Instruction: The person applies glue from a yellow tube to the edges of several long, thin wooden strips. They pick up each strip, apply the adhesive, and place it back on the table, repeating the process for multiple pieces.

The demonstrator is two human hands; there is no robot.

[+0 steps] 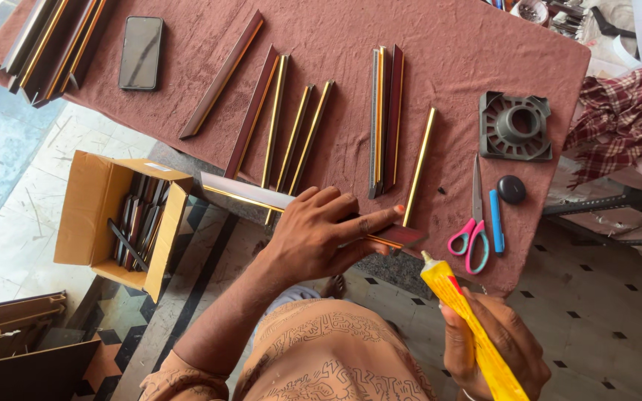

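Note:
My left hand (319, 234) grips a dark brown frame moulding strip with a gold edge (243, 193), held crosswise at the table's near edge, its mitred end (403, 238) sticking out to the right. My right hand (495, 343) holds a yellow glue tube (469, 327), nozzle pointing up-left, just below and right of that mitred end. Several similar brown-and-gold strips (291, 130) lie side by side on the maroon cloth (440, 44) covering the table.
Pink-handled scissors (472, 223), a blue pen (496, 220), a round black cap (511, 189) and a grey plastic part (516, 126) lie at right. A phone (141, 52) and more strips (53, 44) sit far left. An open cardboard box of strips (124, 223) stands on the floor.

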